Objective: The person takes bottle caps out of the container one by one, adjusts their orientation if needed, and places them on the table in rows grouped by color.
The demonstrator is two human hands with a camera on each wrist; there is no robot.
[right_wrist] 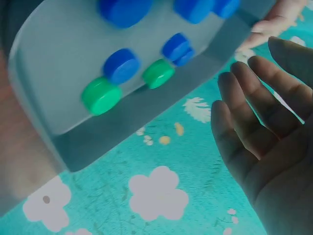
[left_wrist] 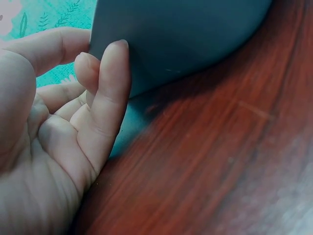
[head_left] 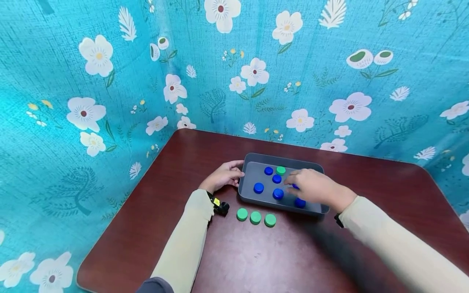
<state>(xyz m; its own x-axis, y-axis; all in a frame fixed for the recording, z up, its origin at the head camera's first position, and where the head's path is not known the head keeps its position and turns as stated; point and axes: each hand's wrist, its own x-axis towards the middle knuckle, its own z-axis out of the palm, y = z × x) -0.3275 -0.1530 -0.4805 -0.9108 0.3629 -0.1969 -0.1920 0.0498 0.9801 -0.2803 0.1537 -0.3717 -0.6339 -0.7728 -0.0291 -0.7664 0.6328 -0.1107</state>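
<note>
A grey tray (head_left: 247, 198) holds several blue caps (head_left: 258, 187) and a green cap (head_left: 281, 170); the right wrist view shows two green caps (right_wrist: 101, 96) (right_wrist: 158, 74) inside. My left hand (head_left: 224, 176) grips the tray's left end, its fingertips against the outer wall (left_wrist: 181, 39) in the left wrist view. Over the tray's right half hovers my right hand (head_left: 311, 186), fingers relaxed and slightly bent, holding nothing in the right wrist view (right_wrist: 271, 127). It partly covers a blue cap in the head view.
Three green caps (head_left: 242, 214) (head_left: 255, 217) (head_left: 270, 220) lie in a row on the dark red table (head_left: 146, 228), just in front of the tray. A blue flowered cloth (head_left: 220, 53) hangs behind the table and along its left side.
</note>
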